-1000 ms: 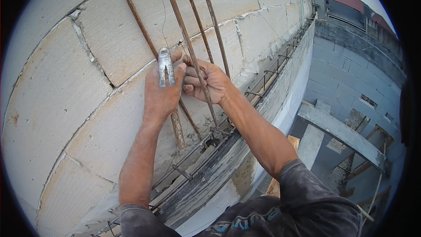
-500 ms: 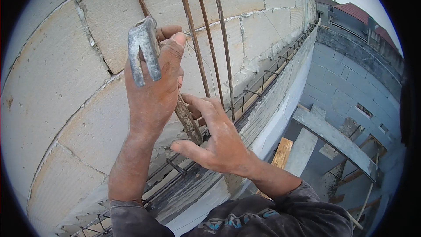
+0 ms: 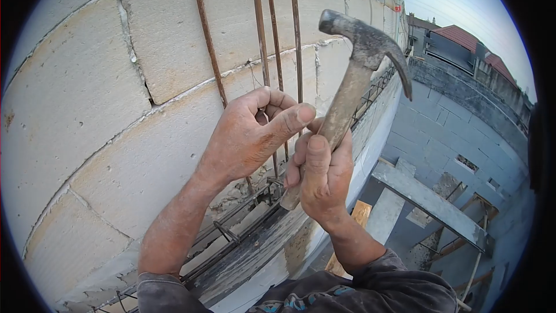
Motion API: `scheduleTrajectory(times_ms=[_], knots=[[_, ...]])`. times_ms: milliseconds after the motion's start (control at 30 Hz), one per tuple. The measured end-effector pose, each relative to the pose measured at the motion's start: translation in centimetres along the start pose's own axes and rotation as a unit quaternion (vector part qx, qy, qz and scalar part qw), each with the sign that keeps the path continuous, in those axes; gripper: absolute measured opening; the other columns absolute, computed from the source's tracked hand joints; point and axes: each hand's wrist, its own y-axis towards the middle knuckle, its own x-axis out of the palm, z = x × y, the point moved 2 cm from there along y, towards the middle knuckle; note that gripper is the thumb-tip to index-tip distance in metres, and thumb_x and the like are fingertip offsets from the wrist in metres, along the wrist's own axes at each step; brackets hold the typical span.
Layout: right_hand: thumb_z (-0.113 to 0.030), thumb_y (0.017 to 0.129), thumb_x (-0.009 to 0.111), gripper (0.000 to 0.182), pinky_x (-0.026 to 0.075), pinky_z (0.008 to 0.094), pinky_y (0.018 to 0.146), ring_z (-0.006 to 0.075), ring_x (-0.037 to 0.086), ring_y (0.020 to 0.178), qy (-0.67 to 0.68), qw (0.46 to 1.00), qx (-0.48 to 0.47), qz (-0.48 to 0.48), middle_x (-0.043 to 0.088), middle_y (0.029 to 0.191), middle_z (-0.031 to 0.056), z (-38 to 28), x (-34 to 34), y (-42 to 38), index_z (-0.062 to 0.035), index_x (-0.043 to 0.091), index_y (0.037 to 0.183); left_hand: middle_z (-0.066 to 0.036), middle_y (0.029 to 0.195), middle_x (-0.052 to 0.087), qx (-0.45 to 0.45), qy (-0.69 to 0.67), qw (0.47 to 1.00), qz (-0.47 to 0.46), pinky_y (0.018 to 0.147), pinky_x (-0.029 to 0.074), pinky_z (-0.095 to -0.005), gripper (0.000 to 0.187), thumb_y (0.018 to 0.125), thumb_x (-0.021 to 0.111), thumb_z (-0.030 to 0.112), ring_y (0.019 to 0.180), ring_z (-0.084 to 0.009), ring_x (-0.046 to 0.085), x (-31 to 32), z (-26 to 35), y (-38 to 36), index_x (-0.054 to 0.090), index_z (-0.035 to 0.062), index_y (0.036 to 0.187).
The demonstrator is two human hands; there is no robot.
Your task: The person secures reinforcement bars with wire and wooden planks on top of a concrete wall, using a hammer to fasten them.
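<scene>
r hand (image 3: 324,174) clamped on hammer (image 3: 353,81); l hand (image 3: 249,136) curled, fingers hiding rebar (image 3: 263,52), grip unclear.

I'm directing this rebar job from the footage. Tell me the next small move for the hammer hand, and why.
Probably slide the right hand lower on the worn wooden-handled claw hammer. It grips mid-handle, head raised beside the rusty vertical steel bars against the pale block wall, while the left hand curls at those bars. A lower grip should give a better swing.
</scene>
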Motion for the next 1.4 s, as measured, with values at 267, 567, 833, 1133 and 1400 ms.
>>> scheduleTrajectory(times_ms=[267, 567, 833, 1133, 1400], knots=[[-0.026, 0.100, 0.055, 0.032, 0.048, 0.0416, 0.069, 0.0302, 0.064, 0.075, -0.351, 0.933, 0.060, -0.058, 0.063, 0.082, 0.0194, -0.7, -6.1, 4.1, 0.0033, 0.053, 0.113, -0.011, 0.077, 0.067, -0.148, 0.177, 0.973, 0.007, 0.077, 0.051, -0.0396, 0.069, 0.090, 0.062, 0.055, 0.079, -0.0202, 0.065, -1.8, -3.4, 1.1, 0.058, -0.0066, 0.121], [-0.028, 0.102, 0.053, 0.030, 0.046, 0.0380, 0.059, 0.0241, 0.055, 0.058, -0.426, 0.897, -0.013, -0.115, 0.056, 0.067, 0.0113, 1.5, -4.1, 7.6, 0.0017, 0.050, 0.107, -0.008, 0.072, 0.065, -0.134, 0.145, 0.980, 0.035, 0.076, 0.050, -0.0390, 0.092, 0.083, 0.064, 0.068, 0.078, -0.0176, 0.065, -1.2, -3.9, 1.3, 0.048, -0.0067, 0.133], [-0.027, 0.100, 0.055, 0.032, 0.048, 0.0469, 0.066, 0.0431, 0.065, 0.075, -0.378, 0.923, 0.024, -0.061, 0.064, 0.080, 0.0263, 0.5, -3.3, 7.2, 0.0047, 0.051, 0.105, -0.004, 0.068, 0.062, -0.106, 0.166, 0.979, 0.041, 0.066, 0.049, -0.0332, 0.077, 0.082, 0.070, 0.063, 0.070, -0.0153, 0.062, -1.6, -4.0, 1.5, 0.057, -0.0013, 0.122], [-0.030, 0.100, 0.054, 0.035, 0.049, 0.0428, 0.066, 0.0401, 0.066, 0.075, -0.362, 0.931, -0.007, -0.040, 0.063, 0.077, 0.0261, 0.9, -2.8, 7.4, 0.0044, 0.051, 0.106, -0.007, 0.071, 0.063, -0.118, 0.130, 0.984, 0.013, 0.068, 0.050, -0.0345, 0.063, 0.083, 0.070, 0.060, 0.070, -0.0170, 0.064, -1.7, -3.3, 1.5, 0.062, 0.0030, 0.110], [-0.034, 0.100, 0.052, 0.042, 0.049, 0.0481, 0.064, 0.0438, 0.065, 0.072, -0.258, 0.963, 0.070, -0.018, 0.062, 0.075, 0.0273, -0.5, -3.0, 6.8, 0.0067, 0.046, 0.110, -0.009, 0.075, 0.066, -0.084, 0.131, 0.988, 0.018, 0.069, 0.051, -0.0358, 0.057, 0.087, 0.067, 0.057, 0.073, -0.0174, 0.064, -1.4, -4.2, 1.8, 0.061, 0.0046, 0.108]])
